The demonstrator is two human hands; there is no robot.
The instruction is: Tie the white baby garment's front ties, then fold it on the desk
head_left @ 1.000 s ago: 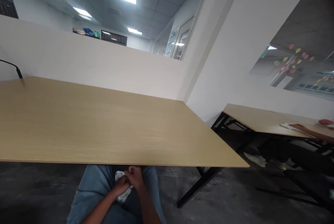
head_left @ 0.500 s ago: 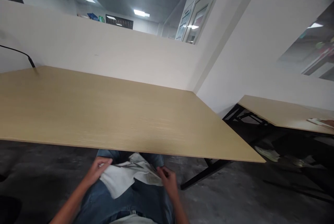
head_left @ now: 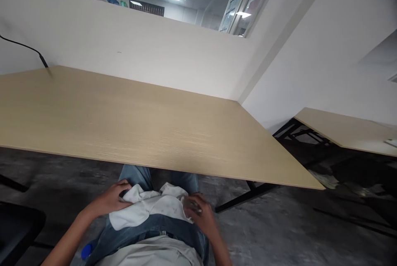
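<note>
1. Across the seated person's lap, below the desk's [head_left: 139, 121] near edge, a white cloth [head_left: 150, 208] with small faint marks lies rumpled over blue jeans [head_left: 135, 174].
2. At the cloth's left end is the left hand [head_left: 113, 199], its grip partly open, thumb and fingers parted with fabric at their tips; from where I stand, I cannot tell whether it pinches the cloth.
3. The right hand [head_left: 200, 213] is at the cloth's right end, fingers bent and a little blurred; how firmly its grip holds, if at all, I cannot tell.
4. Nearer the body, a pale shirt [head_left: 155, 251] bunches above the waistband.
5. Beside the person's left hip shows a round blue object [head_left: 87, 251], with a black seat [head_left: 20, 226] farther left.
6. Over the desk's far left corner hangs a black cable [head_left: 23, 45].
</note>
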